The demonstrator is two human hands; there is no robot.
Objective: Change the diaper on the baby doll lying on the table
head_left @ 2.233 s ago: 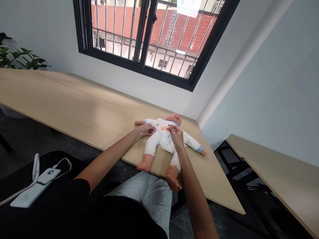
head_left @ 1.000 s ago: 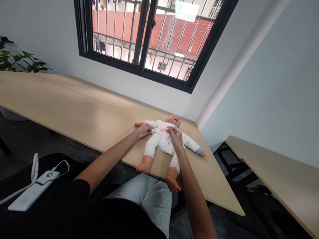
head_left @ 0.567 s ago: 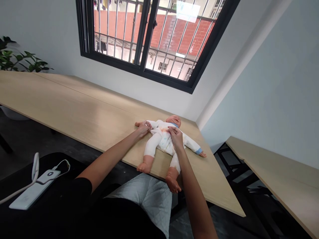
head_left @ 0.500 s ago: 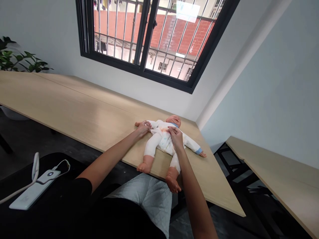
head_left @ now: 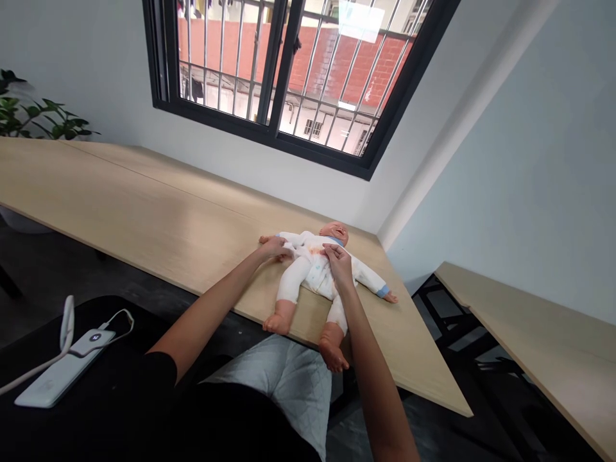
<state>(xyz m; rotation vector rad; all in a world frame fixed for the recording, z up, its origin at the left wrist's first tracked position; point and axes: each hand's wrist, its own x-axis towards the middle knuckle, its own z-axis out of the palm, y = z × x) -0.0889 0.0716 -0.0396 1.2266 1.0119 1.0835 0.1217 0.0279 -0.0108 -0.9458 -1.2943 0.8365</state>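
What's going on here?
A person's bare left hand rests on the sleeve of a white onesie with blue cuffs. The onesie is on a flesh-toned baby doll lying on its back on a light wood table. The person's bare right hand pinches the front of the onesie, beside an orange stain.

Bare left hand [head_left: 274, 248] and bare right hand [head_left: 339, 264] are covering the front of the white romper [head_left: 308, 273] on the vinyl baby doll [head_left: 334, 231], hiding any pinch on the cloth. Green leafy plant [head_left: 29, 109] is running off the left edge, pale wood side counter [head_left: 529, 340] off the right. White power bank [head_left: 58, 378] readout is showing too small to read.
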